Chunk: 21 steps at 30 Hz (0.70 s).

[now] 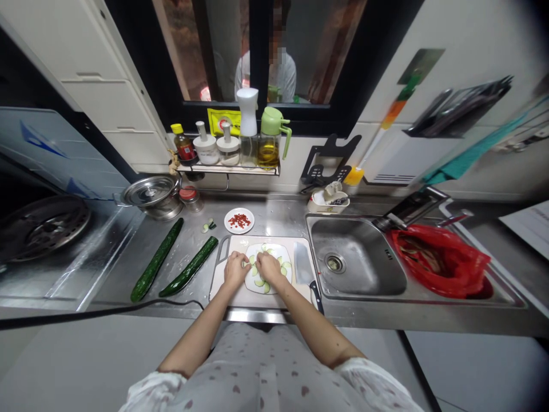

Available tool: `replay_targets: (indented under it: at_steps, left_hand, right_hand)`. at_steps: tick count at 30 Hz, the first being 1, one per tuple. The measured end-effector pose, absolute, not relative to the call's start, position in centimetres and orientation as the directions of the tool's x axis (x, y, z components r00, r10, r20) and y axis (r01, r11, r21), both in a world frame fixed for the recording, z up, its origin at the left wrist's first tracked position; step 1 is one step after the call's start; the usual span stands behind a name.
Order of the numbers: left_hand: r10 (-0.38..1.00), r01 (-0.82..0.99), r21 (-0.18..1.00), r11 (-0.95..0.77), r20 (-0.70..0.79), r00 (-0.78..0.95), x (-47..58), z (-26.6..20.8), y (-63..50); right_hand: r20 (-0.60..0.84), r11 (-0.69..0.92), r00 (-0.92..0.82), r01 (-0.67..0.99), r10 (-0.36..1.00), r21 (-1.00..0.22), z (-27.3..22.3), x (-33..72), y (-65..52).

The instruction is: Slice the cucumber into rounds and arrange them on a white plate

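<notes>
A white square plate (278, 252) lies on a pale cutting board (231, 292), with thin half-round cucumber slices (259, 282) spread around its rim. At the plate's left edge my left hand (235, 270) is closed, fingers curled with the thumb against them; pale green bits show at the fingertips. My right hand (268, 269) reaches over the plate from the right, its fingers pinched at a cucumber slice (252, 260) and partly hidden from above. A kitchen knife (303, 263) rests on the board's right side, its black handle over the front corner.
Two whole cucumbers (158, 260) lie left of the board, near cucumber ends (209, 226). Behind the board stands a small plate (239, 211) of red bits. To the right are a sink (358, 260) and a red plastic bag (441, 266). A steel pot (152, 197) stands back left.
</notes>
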<state>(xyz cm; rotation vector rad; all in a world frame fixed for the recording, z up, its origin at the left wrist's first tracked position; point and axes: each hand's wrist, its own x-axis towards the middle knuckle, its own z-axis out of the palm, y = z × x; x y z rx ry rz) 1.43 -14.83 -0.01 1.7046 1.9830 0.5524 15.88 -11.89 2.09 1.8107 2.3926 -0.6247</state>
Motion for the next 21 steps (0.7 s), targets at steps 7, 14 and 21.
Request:
replay_targets:
  at_steps: [7,14,21]
  left_hand:
    - [0.989,0.808,0.570,0.149,-0.082,-0.124,1.39,0.07,-15.05]
    - [0.994,0.820,0.562,0.105,-0.043,-0.098,1.51,0.28,-15.30]
    - [0.990,0.772,0.626,0.115,-0.011,-0.139,1.80,0.54,-15.17]
  right_hand:
    - [-0.295,0.218,-0.299,0.936,0.908,-0.277,1.79,15.94,-11.89]
    - [-0.280,0.224,-0.304,0.932,0.911,-0.284,2.04,16.19,-12.31]
    - [-0.265,0.220,-0.302,0.928,0.916,-0.301,2.37,16.23,-12.40]
